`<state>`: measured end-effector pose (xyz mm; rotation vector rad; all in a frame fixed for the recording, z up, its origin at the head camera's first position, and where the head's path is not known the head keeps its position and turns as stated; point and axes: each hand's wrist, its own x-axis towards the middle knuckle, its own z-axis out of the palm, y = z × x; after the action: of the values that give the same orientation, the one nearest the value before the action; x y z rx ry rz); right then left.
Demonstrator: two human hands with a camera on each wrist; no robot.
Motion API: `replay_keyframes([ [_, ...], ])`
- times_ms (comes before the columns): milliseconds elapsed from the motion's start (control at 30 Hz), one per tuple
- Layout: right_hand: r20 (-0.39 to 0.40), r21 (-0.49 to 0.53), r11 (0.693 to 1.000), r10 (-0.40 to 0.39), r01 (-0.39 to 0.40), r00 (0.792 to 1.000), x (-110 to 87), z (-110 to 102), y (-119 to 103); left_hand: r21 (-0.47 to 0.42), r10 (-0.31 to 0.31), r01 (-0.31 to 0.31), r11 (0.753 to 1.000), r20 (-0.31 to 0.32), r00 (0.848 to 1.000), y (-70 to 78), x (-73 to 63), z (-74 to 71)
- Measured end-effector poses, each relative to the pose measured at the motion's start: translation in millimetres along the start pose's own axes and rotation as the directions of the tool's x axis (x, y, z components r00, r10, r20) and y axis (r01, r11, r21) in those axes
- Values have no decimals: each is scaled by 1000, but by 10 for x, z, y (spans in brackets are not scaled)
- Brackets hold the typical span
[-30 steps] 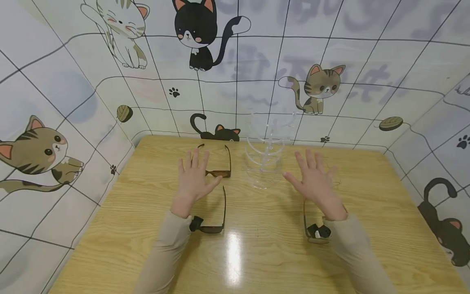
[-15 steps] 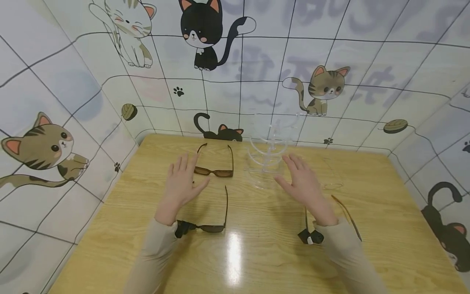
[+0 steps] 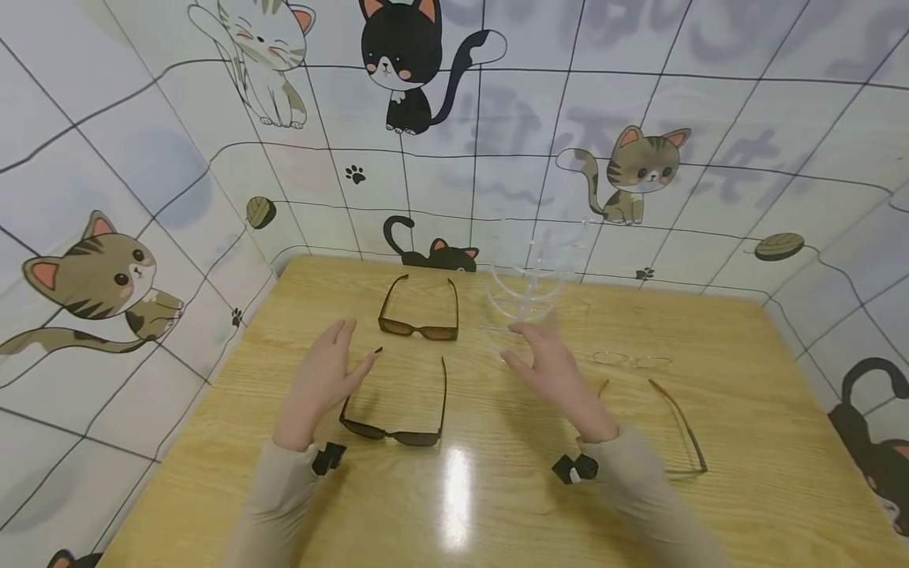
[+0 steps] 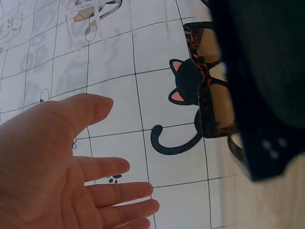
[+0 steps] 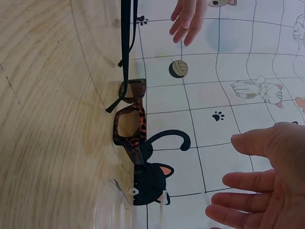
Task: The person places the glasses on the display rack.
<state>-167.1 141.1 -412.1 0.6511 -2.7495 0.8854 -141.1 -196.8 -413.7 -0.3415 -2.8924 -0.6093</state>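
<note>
My left hand (image 3: 321,380) hovers over the left side of the table, fingers extended, beside the dark sunglasses (image 3: 415,439) and overlapping one of their temples in the head view. Behind them lie tortoiseshell sunglasses (image 3: 419,331), whose mottled frame (image 4: 204,90) shows in the left wrist view. My right hand (image 3: 557,377) is raised with spread fingers, its fingertips overlapping the base of a clear display stand (image 3: 525,296). Thin-rimmed glasses (image 3: 653,363) lie right of it. Glasses with brown temples (image 3: 678,414) are partly hidden by the right sleeve. Both hands hold nothing.
The wooden table (image 3: 497,505) meets a cat-print backdrop (image 3: 511,173) behind and at both sides. Small black devices (image 3: 577,468) sit at both wrists. The stand rises close to the back edge.
Both hands have drawn back toward the body and shifted left, turning from palm-down toward facing each other. The sunglasses and thin-rimmed glasses have come into fuller view.
</note>
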Motion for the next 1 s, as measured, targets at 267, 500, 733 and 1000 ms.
replay_keyframes([
  [267, 46, 25, 999, -33, 32, 998, -43, 230, -75, -12, -38, 38, 999, 45, 998, -164, -137, 78],
  [500, 148, 126, 991, -56, 37, 987, -83, 437, -119, -64, -52, 60, 996, 130, 990, -261, -224, 119],
  [733, 205, 235, 970, -105, 55, 973, -115, 605, -179, -180, -19, 45, 983, 145, 989, -349, -252, 180],
  [1000, 249, 310, 950, -101, 20, 963, -160, 721, -302, -279, 9, 32, 960, 145, 989, -403, -294, 233],
])
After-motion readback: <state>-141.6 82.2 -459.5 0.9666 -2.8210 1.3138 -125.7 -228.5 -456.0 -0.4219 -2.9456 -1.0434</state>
